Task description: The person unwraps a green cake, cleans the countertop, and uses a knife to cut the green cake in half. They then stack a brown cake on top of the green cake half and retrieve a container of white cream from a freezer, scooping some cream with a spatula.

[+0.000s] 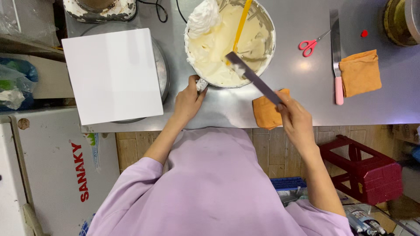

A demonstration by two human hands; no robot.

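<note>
One large metal mixing bowl (262, 26) sits at the middle of our steel worktable (302, 83), just ahead of both our hands. It holds pale yellow whipped cream (216, 48), heaped into a white peak at its far left rim, and a yellow-handled tool (241, 22) leans inside it.

Our left hand (188, 100) is closed on the near left rim of the bowl, thumb and fingers pinching the cream-smeared edge. Our right hand (294, 114) is wrapped tight around the handle end of a long flat palette knife (253, 78), whose blade slants up and left over the near rim so that its tip, dabbed with cream, lies above the cream inside the bowl.

Under our right hand lies a folded orange cloth (264, 112), at the table's near edge. To the left of the bowl a white square cake board (113, 74) rests on a round turntable (162, 70). To the right, well apart from the bowl, we see pink-handled scissors (309, 45), a long knife with a pink handle (337, 57), and a second orange cloth (359, 72) touching that knife. A red plastic stool (363, 170) stands on the floor below the table.
</note>
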